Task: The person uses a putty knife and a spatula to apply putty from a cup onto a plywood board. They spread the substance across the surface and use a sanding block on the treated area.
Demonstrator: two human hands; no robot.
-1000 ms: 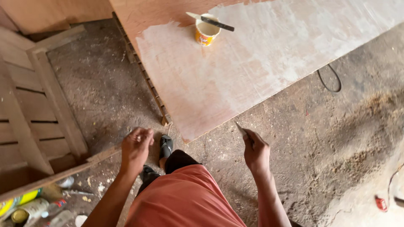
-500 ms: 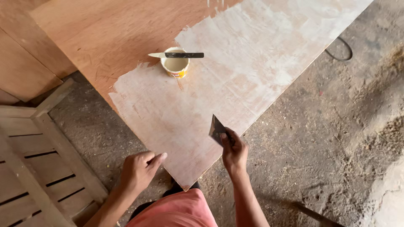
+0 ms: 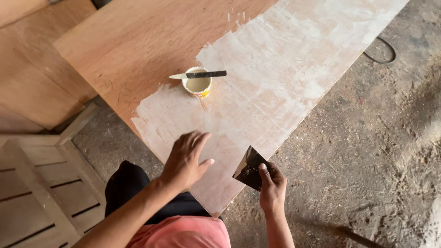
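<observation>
A dusty workshop floor [image 3: 367, 151], gritty with sawdust, and across it lies a big plywood sheet [image 3: 138, 41] running from seven o'clock up toward one o'clock. Pale wooden slat frames [image 3: 41, 183] sit off at eight o'clock, and a dark loop of cable [image 3: 380, 51] lies on the floor at two o'clock.

Down at the near corner, the right hand [image 3: 272, 189] has its grip clamped on a dark putty scraper [image 3: 251, 168], thumb pressed along the blade, which hangs over the sheet's right-hand edge at about five o'clock. The left hand [image 3: 186, 160] hovers flat over the white-coated near corner, fingers spread and holding nothing; whether it touches the surface, I can't tell.

Up the board at eleven o'clock from the hands stands a small yellow-and-white cup [image 3: 197, 86] of pale filler, with a second knife [image 3: 198, 74] laid across its rim, dark handle pointing right.

Progress, as I read it: the white filler coat [image 3: 285, 73] covers the whole right-hand run of the sheet from the near corner to the far end, streaky and thin in patches. The left portion at ten to twelve o'clock is bare reddish wood, so a good share looks left to cover.
</observation>
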